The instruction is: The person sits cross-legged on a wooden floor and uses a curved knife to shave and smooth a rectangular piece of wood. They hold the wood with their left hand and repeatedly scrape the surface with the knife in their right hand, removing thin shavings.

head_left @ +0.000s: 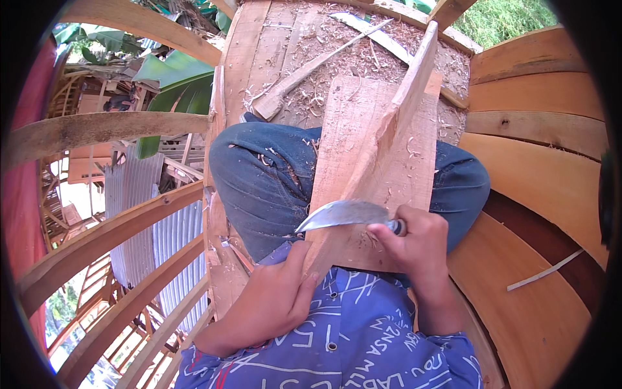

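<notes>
A curved, broad-bladed knife (343,214) lies with its blade across a long, narrow piece of wood (382,133). My right hand (421,240) is closed around the knife's dark handle, and the blade points left. The near end of the narrow wood is gripped by my left hand (285,282), close to my shirt. From there the wood slants away and to the right, standing on its edge. Beneath it, a wide flat board (337,136) rests over my crossed legs. Whether the blade cuts into the wood cannot be made out.
Beyond my legs, a long blade (376,35) and a tapered wooden stick (291,84) lie among wood shavings (304,107) on the plank floor. Slatted railing (110,133) borders the left side. Wooden planks (531,175) form the right side, with a thin strip (544,271) on them.
</notes>
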`<state>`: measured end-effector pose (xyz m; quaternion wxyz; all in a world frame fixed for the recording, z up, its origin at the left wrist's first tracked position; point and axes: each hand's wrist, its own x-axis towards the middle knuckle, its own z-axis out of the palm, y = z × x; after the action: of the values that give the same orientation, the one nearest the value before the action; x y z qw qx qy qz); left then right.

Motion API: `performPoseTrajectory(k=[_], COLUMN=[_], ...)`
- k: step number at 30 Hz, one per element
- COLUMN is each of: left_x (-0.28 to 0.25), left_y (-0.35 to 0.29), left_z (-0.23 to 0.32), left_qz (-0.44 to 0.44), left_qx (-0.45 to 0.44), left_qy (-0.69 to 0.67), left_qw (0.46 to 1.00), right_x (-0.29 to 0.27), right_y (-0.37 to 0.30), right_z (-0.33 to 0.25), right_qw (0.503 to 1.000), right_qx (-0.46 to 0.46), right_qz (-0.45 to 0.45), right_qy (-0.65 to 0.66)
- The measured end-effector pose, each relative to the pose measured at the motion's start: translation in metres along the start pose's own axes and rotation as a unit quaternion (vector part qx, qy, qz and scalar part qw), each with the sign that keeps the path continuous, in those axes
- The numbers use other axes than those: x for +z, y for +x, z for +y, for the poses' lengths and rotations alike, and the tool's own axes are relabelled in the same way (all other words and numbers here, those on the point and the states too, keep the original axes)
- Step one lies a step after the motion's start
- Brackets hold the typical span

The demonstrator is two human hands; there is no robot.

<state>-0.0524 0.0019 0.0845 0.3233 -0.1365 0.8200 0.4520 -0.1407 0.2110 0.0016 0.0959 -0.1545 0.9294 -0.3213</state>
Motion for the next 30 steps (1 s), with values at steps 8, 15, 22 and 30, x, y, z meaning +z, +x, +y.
performPoseTrajectory(k=[8,15,22,30], left_x=[0.006,0.011,0.005,0.008], left_y=[-0.007,-0.016,-0.01,-0.016], left_z=[0.006,-0.01,0.006,0.008], left_qz=[0.005,0.03,0.036,0.037], left_qx=[-0.035,0.004,-0.035,-0.048], left_qy=[0.027,0.025,0.026,0.043], left_qw=[0.999,0.999,0.998,0.997], right_x=[0.001,-0.033,0.007,0.015], right_y=[0.021,0.04,0.004,0.055], right_z=[0.013,0.092,0.001,0.048], right_qw=[0.997,0.972,1.0,0.986], right_qx=[-0.026,0.197,-0.019,0.123], right_qz=[0.028,0.13,0.008,0.106], right_qy=[-0.067,-0.022,0.001,-0.033])
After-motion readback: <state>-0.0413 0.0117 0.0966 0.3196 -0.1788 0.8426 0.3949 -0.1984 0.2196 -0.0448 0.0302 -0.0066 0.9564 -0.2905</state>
